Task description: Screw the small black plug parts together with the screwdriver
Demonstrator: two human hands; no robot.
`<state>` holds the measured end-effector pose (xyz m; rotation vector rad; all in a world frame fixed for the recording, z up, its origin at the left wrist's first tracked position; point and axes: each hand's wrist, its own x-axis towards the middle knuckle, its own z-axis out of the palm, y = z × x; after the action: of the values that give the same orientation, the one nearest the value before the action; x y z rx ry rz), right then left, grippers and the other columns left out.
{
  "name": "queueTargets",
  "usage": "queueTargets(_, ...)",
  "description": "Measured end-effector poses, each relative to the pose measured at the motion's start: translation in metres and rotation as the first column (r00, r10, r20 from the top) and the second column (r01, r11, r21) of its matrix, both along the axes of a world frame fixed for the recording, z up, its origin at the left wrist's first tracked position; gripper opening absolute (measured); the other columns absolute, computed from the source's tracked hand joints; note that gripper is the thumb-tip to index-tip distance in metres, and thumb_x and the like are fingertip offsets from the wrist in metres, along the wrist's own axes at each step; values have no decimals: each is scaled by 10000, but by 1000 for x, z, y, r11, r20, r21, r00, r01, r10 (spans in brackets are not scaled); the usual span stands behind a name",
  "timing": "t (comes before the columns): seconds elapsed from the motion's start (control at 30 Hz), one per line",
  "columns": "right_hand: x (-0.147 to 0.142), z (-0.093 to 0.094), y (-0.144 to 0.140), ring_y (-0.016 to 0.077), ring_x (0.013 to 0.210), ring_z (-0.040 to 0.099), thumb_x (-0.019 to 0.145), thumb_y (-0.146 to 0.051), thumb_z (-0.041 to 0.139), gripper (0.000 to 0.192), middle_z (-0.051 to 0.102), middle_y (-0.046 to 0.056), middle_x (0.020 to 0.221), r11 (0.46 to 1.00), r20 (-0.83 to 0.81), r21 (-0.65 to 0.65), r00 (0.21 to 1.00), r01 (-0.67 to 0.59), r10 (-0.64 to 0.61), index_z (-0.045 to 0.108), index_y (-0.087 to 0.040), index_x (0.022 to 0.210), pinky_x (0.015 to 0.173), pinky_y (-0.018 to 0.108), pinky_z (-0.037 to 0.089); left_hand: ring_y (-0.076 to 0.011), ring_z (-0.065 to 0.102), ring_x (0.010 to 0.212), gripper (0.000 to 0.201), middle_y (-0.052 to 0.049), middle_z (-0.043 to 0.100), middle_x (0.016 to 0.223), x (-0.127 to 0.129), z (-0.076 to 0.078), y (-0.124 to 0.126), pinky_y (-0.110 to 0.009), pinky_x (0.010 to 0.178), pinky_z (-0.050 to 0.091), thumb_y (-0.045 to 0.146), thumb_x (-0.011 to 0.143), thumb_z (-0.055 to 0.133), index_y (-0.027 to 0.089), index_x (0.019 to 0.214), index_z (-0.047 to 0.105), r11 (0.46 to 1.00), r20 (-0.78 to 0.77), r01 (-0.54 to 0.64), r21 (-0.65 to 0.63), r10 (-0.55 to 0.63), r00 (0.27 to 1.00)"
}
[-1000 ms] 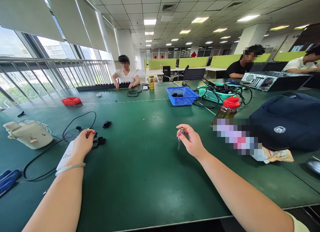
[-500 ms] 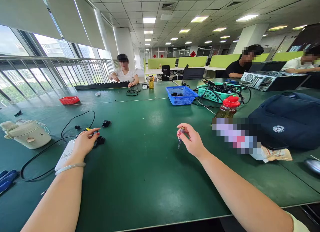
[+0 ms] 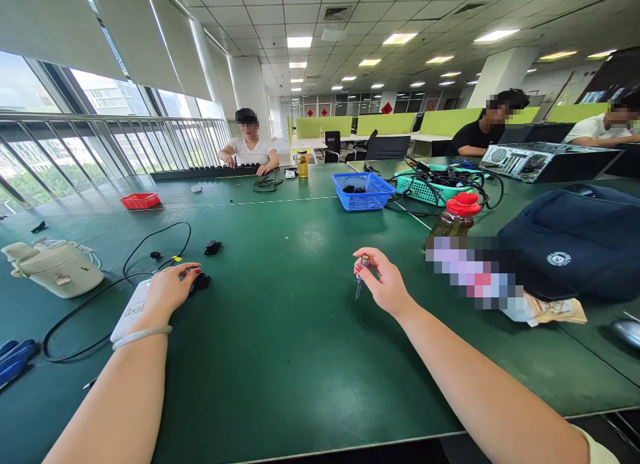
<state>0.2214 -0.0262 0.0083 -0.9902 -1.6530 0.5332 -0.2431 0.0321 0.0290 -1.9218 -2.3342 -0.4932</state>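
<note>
My right hand pinches a small screwdriver by its handle, over the green table. The thin shaft points down and looks to be above or just at the surface. My left hand is on the left, fingers curled together at the tips; whatever they pinch is too small or hidden to name. Right beside those fingertips lies a small black piece. Under the left wrist, partly covered, is a white box-like object with writing. Farther back sits another small black piece.
A black cable loops round the left side near a cream bottle. Blue gloves lie at the left edge. Baskets, a red-lidded bottle and a dark backpack stand right. Several people sit beyond.
My left fingertips have drawn closer together and shifted slightly. My right hand with the screwdriver stays in nearly the same place.
</note>
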Motion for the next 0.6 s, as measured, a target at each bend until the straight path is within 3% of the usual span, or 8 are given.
queueTargets(0.6, -1, 3, -1, 171, 756, 622, 914, -337, 526, 188, 617, 3, 797, 1000, -1, 16, 1000, 2, -2, 554, -252, 1080, 723, 329, 532, -356, 636, 1013, 474, -132, 732, 1020, -2, -2, -1, -454, 884, 477, 513, 867, 460, 242, 1172, 701, 999, -12, -3, -53, 3, 1000)
